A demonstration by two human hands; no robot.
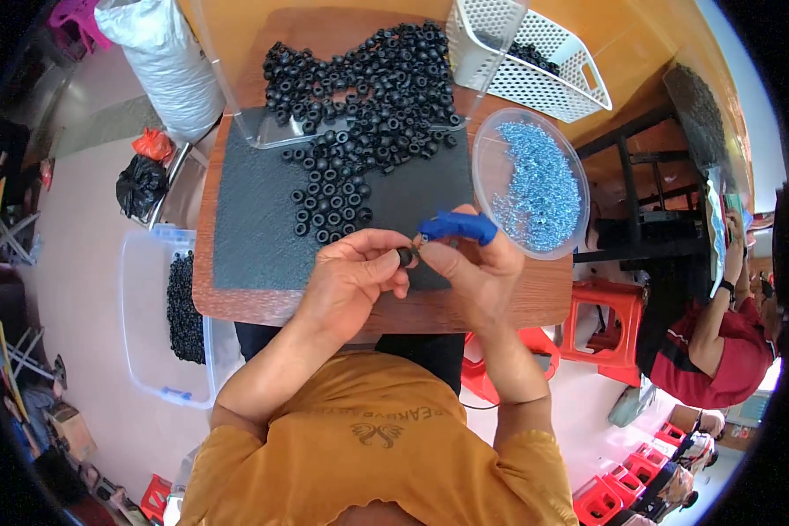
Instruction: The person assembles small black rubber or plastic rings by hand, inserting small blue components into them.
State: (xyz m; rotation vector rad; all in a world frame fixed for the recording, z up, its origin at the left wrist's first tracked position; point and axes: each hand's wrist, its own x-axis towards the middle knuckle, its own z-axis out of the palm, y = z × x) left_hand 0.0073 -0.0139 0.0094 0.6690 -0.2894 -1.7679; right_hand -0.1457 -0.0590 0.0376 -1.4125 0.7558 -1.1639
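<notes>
My left hand pinches a small round black piece between thumb and fingertips, above the near edge of the dark mat. Facing it, my right hand has a blue cover wrapped on its index finger. Its thumb and index finger are pressed together right beside the black piece, on something too small to make out. Beyond my hands, many ring-shaped black pieces spread over the mat, some with a visible hole. A clear round-ended tray of tiny shiny blue parts lies to the right.
A clear open-sided bin holds more black pieces at the back. Behind right stands a white perforated basket. A clear tub with black pieces is at lower left, a red stool at right. A person in red sits farther right.
</notes>
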